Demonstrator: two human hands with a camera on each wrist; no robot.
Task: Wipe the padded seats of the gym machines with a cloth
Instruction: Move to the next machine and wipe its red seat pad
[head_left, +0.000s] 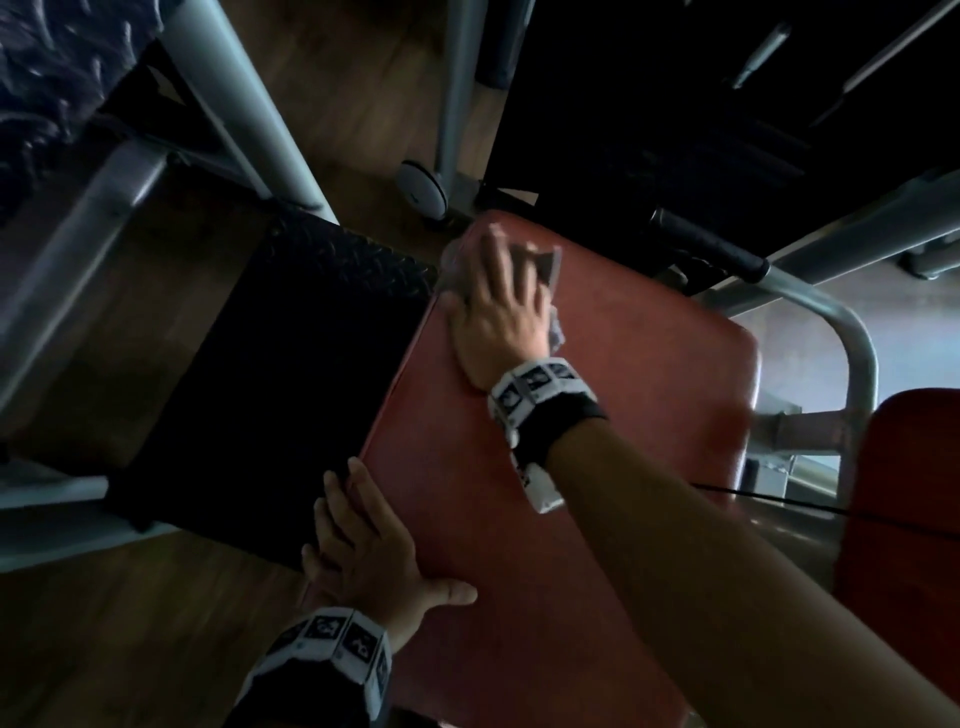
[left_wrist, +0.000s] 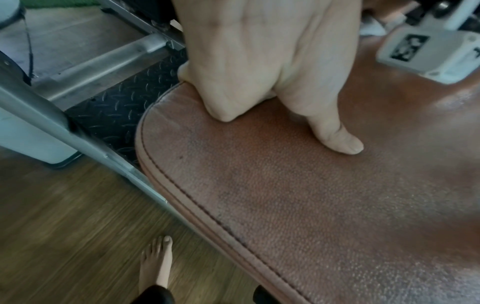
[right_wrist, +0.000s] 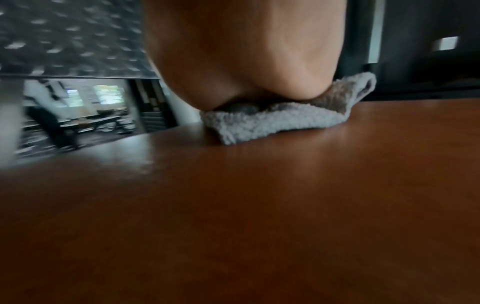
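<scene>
A red-brown padded seat fills the middle of the head view. My right hand lies flat with spread fingers on a grey cloth at the seat's far left corner, pressing it down. In the right wrist view the palm sits on the fluffy cloth, which lies on the seat. My left hand holds the seat's near left edge. Its fingers curl over the rim and the thumb rests on top of the leather seat.
A black diamond-plate footplate lies left of the seat, with grey frame tubes around it. A black-gripped handle and a curved bar stand at the right, beside a second red pad. A bare foot stands on the wooden floor.
</scene>
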